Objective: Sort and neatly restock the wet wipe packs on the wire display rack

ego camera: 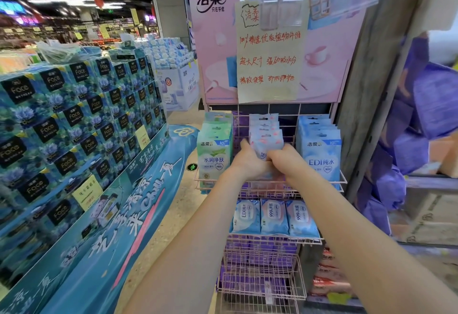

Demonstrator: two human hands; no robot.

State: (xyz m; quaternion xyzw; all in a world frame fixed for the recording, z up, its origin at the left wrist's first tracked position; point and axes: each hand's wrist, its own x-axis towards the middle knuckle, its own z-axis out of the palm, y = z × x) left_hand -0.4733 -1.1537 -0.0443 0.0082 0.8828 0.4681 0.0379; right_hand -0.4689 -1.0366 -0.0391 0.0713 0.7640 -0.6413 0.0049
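A pink wire display rack (292,191) stands in front of me. Its top tier holds green wipe packs (214,150) on the left, pink-and-white wipe packs (265,130) in the middle and blue wipe packs (321,147) on the right. My left hand (247,160) and my right hand (285,162) both grip the front pink-and-white packs in the middle row, thumbs on top. The tier below holds three larger blue packs (273,217) standing side by side. Lower baskets hold purple packs (260,251).
A tall stack of blue "Face" tissue boxes (74,120) on a blue base fills the left side. Above the rack hangs a pink sign with a handwritten paper (270,53). Purple bags (421,120) and a cardboard box (431,217) sit at the right.
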